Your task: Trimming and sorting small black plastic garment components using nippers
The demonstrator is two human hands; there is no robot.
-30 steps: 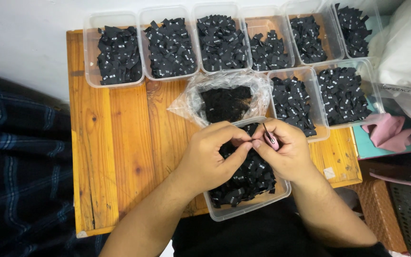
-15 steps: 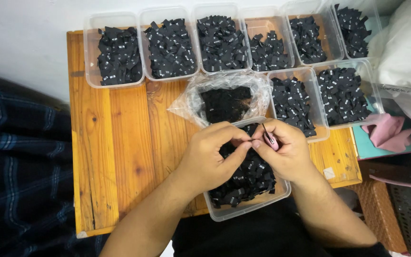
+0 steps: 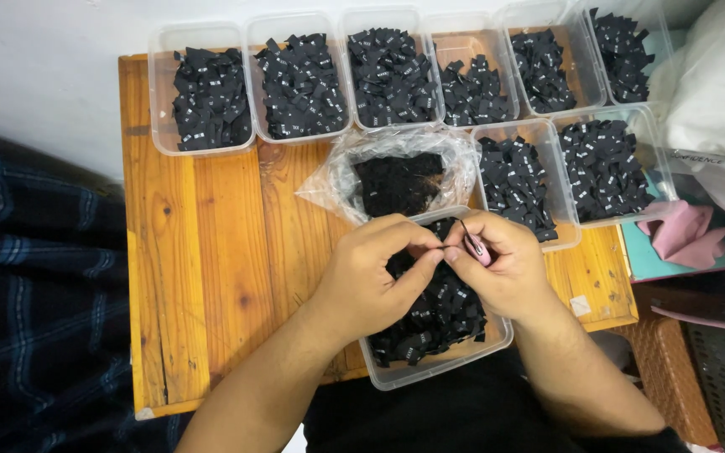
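Nothing much has moved since the earlier frames: both hands stay over the clear tub [image 3: 396,373] of black fabric labels at lower centre. Left hand [image 3: 371,277] pinches a small black label [image 3: 445,249]; right hand [image 3: 505,268] pinches it too, closed around a pink tool [image 3: 478,248]. Label looks light, soft, floppy; grip by edges.

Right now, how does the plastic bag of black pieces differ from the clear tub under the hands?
The plastic bag is soft, crumpled film with an open mouth; the clear tub is a rigid box with straight walls. The bag lies further back on the wooden table, with no hand on it; the tub sits at the near edge, with the left hand and right hand above it. Both are see-through and hold small black pieces.
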